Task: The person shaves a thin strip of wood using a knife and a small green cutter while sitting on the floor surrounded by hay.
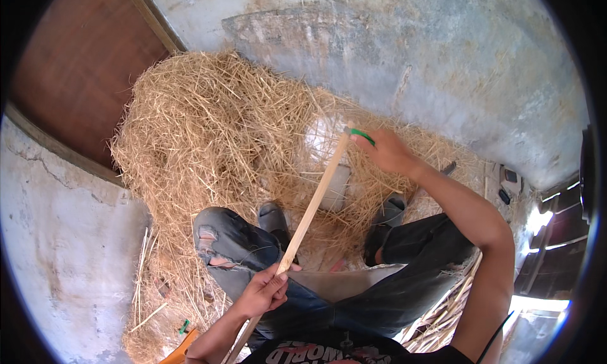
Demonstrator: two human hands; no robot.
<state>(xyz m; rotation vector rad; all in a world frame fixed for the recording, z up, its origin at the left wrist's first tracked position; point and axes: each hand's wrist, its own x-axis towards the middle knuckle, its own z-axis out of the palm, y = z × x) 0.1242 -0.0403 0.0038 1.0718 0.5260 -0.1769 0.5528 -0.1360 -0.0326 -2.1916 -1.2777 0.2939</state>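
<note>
A long, thin wooden slat (311, 207) is held at both ends, running on a slant from the lap up over the straw pile (215, 130). The lower part is clasped by the left hand (264, 292), fingers wrapped round the wood with the thumb on top, so that this end is steadied close to the body just above the torn grey jeans (240, 250). The far tip is met by the right hand (387, 151), arm stretched out, where a small green piece (361, 135), perhaps a band or clip, is pinched between the fingertips against the wood; how tightly it is gripped cannot be told. With the slat braced at the near grip, the far end is kept from swinging while the fingers work there. Beyond the upper grip a pale, rounded sack-like object (329, 168) lies half buried in straw, and below the slat two grey shoes (386, 215) are planted on the littered floor, knees spread to leave room for it
</note>
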